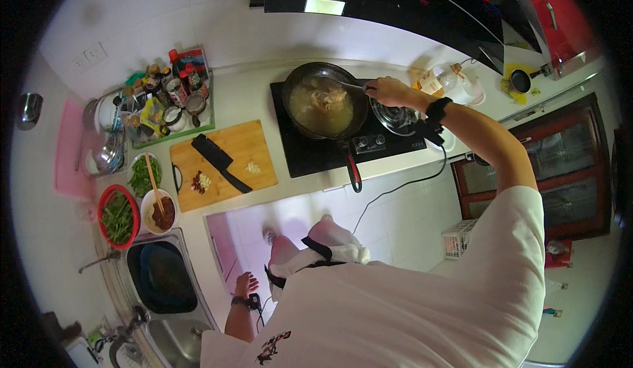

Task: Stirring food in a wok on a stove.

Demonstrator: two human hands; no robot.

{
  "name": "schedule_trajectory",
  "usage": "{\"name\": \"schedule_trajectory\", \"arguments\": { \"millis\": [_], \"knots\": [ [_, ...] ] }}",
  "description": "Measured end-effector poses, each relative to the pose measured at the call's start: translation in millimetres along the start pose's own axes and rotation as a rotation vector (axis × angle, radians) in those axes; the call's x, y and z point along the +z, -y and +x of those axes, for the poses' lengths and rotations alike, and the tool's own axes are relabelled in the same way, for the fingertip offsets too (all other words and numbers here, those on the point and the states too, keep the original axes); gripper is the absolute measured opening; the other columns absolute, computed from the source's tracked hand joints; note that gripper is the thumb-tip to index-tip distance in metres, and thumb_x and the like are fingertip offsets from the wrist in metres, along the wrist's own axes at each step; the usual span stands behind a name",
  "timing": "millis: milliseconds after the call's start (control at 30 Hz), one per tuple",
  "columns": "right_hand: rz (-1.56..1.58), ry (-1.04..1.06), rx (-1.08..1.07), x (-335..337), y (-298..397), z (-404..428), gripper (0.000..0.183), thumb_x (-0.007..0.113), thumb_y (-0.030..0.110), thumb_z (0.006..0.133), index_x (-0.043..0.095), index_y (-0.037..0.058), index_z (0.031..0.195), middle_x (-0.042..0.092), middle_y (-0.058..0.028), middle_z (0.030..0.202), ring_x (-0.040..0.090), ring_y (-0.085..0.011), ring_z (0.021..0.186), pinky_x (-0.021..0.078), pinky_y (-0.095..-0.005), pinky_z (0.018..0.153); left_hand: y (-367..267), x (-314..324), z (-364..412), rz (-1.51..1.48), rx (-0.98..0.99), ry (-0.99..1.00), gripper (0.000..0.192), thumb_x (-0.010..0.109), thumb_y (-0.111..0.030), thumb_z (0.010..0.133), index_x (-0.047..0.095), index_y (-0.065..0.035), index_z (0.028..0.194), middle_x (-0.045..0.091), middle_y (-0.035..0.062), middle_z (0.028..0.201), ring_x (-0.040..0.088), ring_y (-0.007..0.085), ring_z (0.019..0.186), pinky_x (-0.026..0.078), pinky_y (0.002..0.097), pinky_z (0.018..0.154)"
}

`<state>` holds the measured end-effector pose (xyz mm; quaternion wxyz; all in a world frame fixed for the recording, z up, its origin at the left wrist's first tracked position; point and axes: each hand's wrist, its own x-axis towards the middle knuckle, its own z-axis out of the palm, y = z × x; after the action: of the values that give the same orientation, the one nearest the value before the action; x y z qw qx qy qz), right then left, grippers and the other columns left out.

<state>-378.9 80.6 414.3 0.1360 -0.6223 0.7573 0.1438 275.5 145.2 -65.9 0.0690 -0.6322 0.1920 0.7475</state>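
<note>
My right hand (388,92) grips the handle of a metal cooking utensil (348,85), its far end down in a dark wok (358,113). Whether that end is a ladle or a spatula cannot be made out. Cloudy yellowish broth (309,113) fills the wok, and a pale brown chunk of food, perhaps meat or fish (326,101), sits in it by the utensil. The wok rests on the left burner of a black gas stove (292,158), its black and red handle towards me. My left hand (246,285) hangs low beside my body, holding nothing, fingers loosely curled.
Left of the stove, a cleaver (215,155) lies on a wooden cutting board (257,140) with chopped bits. Beyond are a red basket of greens (134,214), a white bowl with chopsticks (148,219), a seasoning tray (210,115) and a sink (185,249). A range hood (376,2) overhangs.
</note>
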Motion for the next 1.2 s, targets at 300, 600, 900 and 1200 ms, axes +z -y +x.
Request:
{"name": "schedule_trajectory", "arguments": {
  "millis": [300, 600, 900, 1200],
  "knots": [
    [-0.428, 0.196, 0.160, 6, -25, -17, 0.034, 0.051, 0.016, 0.091, 0.054, 0.0098, 0.124, 0.067, -0.0184, 0.096, 0.067, -0.0335, 0.089, 0.0564, -0.0460, 0.071, 0, 11, -6, 0.070, -0.012, -0.042, 0.035, 0.058, -0.035, 0.085, 0.054, -0.0062, 0.105, 0.059, 0.0104, 0.095, 0.061, 0.0260, 0.085, 0.052, 0.0416, 0.077],
    [-0.620, 0.144, -0.051, 14, -36, 6, 0.030, 0.052, 0.011, 0.089, 0.056, -0.0032, 0.115, 0.069, -0.0173, 0.083, 0.069, -0.0285, 0.076, 0.0573, -0.0398, 0.061, 8, 29, 8, 0.060, -0.055, -0.024, 0.039, 0.059, -0.038, 0.085, 0.055, -0.0059, 0.107, 0.060, 0.0107, 0.097, 0.062, 0.0268, 0.087, 0.052, 0.0424, 0.077],
    [-0.487, 0.010, 0.063, -2, -18, -7, 0.028, 0.049, 0.011, 0.089, 0.058, -0.0027, 0.113, 0.069, -0.0169, 0.083, 0.069, -0.0293, 0.072, 0.0565, -0.0388, 0.061, -5, 32, 8, 0.041, -0.078, -0.049, 0.036, 0.059, -0.036, 0.085, 0.055, -0.0064, 0.104, 0.061, 0.0098, 0.095, 0.062, 0.0252, 0.084, 0.052, 0.0417, 0.074],
    [-0.538, 0.232, 0.030, 11, -11, -11, 0.037, 0.046, 0.010, 0.091, 0.053, -0.0032, 0.124, 0.068, -0.0183, 0.085, 0.069, -0.0302, 0.078, 0.0564, -0.0396, 0.062, -16, 31, 1, 0.091, -0.047, -0.036, 0.035, 0.058, -0.036, 0.086, 0.056, -0.0075, 0.105, 0.061, 0.0090, 0.092, 0.062, 0.0248, 0.084, 0.051, 0.0418, 0.076]
  ]
}}
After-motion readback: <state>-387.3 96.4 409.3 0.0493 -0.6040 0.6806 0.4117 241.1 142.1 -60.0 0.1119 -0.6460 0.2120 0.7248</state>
